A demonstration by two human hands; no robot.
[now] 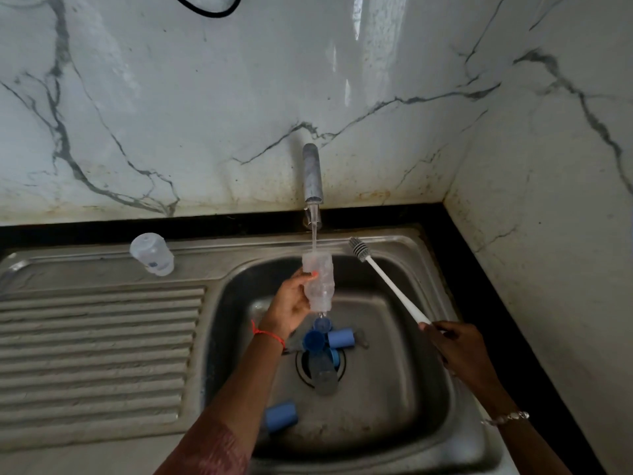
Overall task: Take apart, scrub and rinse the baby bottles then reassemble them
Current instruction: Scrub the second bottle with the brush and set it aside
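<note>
Pouring from a dull metal tap, a thin stream fell onto a clear plastic bottle held over the steel sink. The left grip was curled round the bottle's side, thumb across its front. The bottle was ribbed and cloudy with water, its narrower end pointing down and dripping. The right grip was closed round the end of a brush, whose slim white handle slanted up to a grey bristled head just right of the stream. In the basin lay two blue cylindrical caps, one near the drain and one toward the front, a blue ring, and a second bottle across the drain. A third bottle, clear and rounded, stood on the sink's back ledge above the ridged drainboard; its blue print was too small to read. A glossy white wall with grey veins rose behind the black bench.
</note>
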